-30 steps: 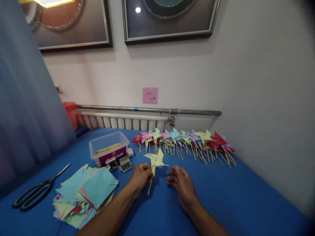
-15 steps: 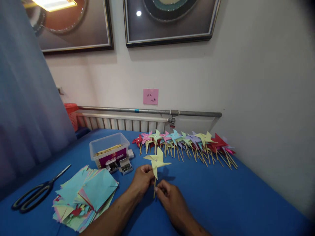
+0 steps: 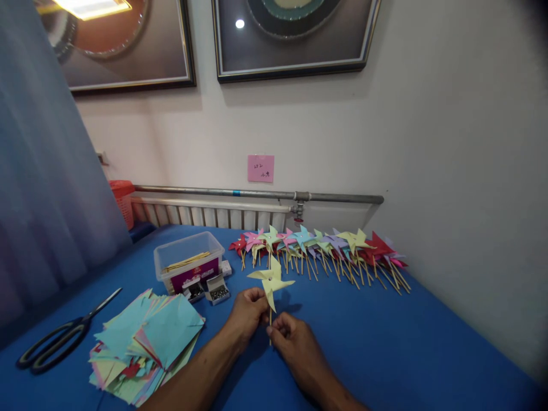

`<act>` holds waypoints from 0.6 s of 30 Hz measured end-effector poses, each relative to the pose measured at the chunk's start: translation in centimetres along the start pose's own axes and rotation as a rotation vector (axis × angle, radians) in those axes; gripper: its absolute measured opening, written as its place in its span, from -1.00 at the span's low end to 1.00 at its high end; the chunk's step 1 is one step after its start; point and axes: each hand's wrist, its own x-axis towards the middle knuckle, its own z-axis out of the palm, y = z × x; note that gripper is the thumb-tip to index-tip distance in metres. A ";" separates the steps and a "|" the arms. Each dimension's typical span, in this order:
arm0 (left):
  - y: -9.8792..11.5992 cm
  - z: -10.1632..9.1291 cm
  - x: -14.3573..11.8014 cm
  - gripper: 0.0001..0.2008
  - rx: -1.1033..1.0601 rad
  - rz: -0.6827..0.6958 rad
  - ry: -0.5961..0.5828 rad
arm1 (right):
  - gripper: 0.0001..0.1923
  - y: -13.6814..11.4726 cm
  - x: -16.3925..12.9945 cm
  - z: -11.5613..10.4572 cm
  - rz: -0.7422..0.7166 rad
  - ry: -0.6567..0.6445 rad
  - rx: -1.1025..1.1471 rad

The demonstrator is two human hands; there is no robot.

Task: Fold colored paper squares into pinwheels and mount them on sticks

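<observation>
A pale yellow paper pinwheel (image 3: 272, 282) on a thin wooden stick is held upright above the blue table, with a pin at its centre. My left hand (image 3: 249, 311) is closed behind the paper blades, around the upper part of the stick; its fingertips are partly hidden by a blade. Lower down, my right hand (image 3: 291, 341) pinches the same stick between thumb and fingers. Behind both hands lies a row of finished pinwheels (image 3: 302, 238) in pink, red, blue, green, purple and yellow, their sticks pointing toward me.
On the blue table (image 3: 385, 354) stands a clear plastic box (image 3: 188, 248) holding sticks. Two small open boxes (image 3: 218, 291) of metal pins sit before it. A pile of coloured paper (image 3: 171, 328) and black-handled scissors (image 3: 64, 341) lie left. A radiator (image 3: 205, 212) runs along the wall.
The pinwheel's blades have turned or tilted very slightly. Both hands keep their hold on the stick, and the whole view has shifted a little.
</observation>
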 end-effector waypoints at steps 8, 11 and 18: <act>-0.3 -0.2 0.1 -0.72 0.007 -0.017 -0.064 | -0.86 0.0 0.5 -0.8 0.030 0.003 0.018; -0.4 -0.3 0.1 -0.72 0.040 -0.048 -0.081 | -0.85 0.1 0.7 -1.1 0.047 -0.010 0.017; -0.2 -0.1 -0.1 -0.70 0.088 -0.102 -0.102 | -0.85 -0.1 0.7 -1.2 0.027 -0.041 0.032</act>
